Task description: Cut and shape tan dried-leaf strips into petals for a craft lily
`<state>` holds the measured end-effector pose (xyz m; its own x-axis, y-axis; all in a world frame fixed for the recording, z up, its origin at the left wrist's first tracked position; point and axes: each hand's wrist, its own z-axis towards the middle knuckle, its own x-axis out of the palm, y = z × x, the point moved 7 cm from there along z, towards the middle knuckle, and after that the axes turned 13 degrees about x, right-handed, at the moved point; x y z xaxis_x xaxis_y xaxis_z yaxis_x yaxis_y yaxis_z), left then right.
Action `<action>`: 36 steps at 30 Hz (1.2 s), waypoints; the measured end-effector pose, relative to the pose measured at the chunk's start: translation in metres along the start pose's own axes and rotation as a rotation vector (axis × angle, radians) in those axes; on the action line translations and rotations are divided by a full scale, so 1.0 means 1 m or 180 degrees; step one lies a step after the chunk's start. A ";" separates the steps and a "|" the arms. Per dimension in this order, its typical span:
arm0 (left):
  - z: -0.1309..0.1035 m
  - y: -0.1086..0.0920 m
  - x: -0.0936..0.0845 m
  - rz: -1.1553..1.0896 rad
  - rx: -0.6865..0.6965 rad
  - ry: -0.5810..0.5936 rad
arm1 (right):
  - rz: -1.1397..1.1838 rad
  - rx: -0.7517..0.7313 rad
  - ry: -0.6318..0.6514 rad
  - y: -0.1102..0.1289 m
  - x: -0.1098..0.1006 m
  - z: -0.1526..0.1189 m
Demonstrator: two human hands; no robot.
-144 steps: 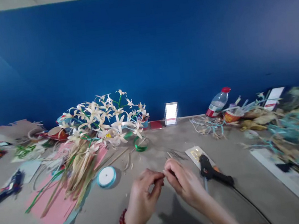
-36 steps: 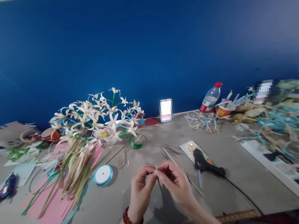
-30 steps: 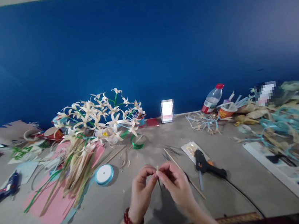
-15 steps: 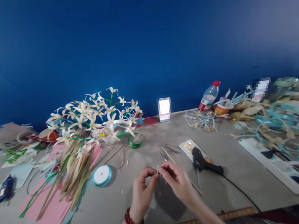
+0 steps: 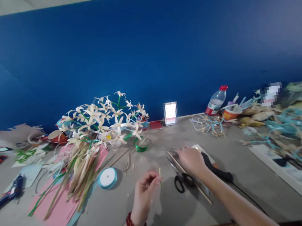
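My left hand (image 5: 146, 186), with a red bead bracelet at the wrist, pinches a short, thin pale-green stem (image 5: 160, 174) between thumb and fingertips. It stands upright, with a fine end hanging below. My right hand (image 5: 192, 159) is lowered to the table beyond the black-handled scissors (image 5: 183, 181), over some thin dark wires (image 5: 172, 148). Its fingertips are mostly hidden behind the back of the hand, so their grip does not show. A thin wooden stick (image 5: 203, 191) lies beside the scissors, under the right forearm. The black glue gun (image 5: 216, 169) is partly covered by that arm.
White paper-like flowers (image 5: 104, 115) and dried husks (image 5: 83, 170) lie at left, near a ribbon spool (image 5: 107, 178) and a blue glue gun (image 5: 13, 190). A bottle (image 5: 216, 100) stands at the back. A power strip (image 5: 290, 180) and blue strands (image 5: 288, 124) are at right.
My right hand has let go of the stem and moved forward and right to the wires, uncovering the scissors' handles. My left hand keeps the stem. The view has tilted up slightly.
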<state>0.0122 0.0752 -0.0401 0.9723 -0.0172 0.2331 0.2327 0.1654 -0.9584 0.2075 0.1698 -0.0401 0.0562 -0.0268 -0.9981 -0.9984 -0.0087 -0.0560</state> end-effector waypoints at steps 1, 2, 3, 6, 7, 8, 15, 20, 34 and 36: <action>0.000 0.000 -0.001 0.0016 0.0010 -0.0002 | -0.0048 -0.0004 0.0024 0.000 0.001 0.001; 0.000 -0.001 -0.002 0.0027 0.0016 -0.0010 | -0.0088 -0.0007 0.0049 0.000 0.002 0.003; -0.001 0.000 -0.003 0.0033 0.0017 -0.0022 | -0.0120 -0.0011 0.0073 0.000 0.003 0.003; -0.001 0.001 -0.004 -0.0006 -0.0001 -0.0047 | -0.0191 -0.0026 0.0119 0.000 0.005 0.005; -0.001 0.002 -0.004 -0.0036 -0.0018 -0.0049 | -0.0209 -0.0032 0.0127 0.000 0.006 0.005; -0.001 0.002 -0.003 -0.0069 -0.0036 -0.0053 | -0.0225 -0.0039 0.0137 0.001 0.006 0.005; -0.002 0.000 0.001 -0.0229 -0.0134 -0.0155 | -0.0263 -0.0129 0.0247 0.003 0.008 0.010; -0.005 0.000 -0.004 -0.0331 -0.0216 -0.0259 | -0.0209 -0.0148 0.0317 0.000 0.005 0.015; -0.002 0.002 -0.007 -0.0345 -0.0217 -0.0355 | 0.0341 -0.0297 0.0410 -0.008 -0.004 0.019; -0.002 0.002 -0.007 -0.0334 -0.0213 -0.0368 | 0.0466 -0.0342 0.0413 -0.009 -0.003 0.020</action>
<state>0.0053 0.0735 -0.0439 0.9345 0.0835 0.3461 0.3374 0.1026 -0.9358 0.2157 0.1902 -0.0372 -0.0819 -0.1640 -0.9830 -0.9899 -0.1014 0.0994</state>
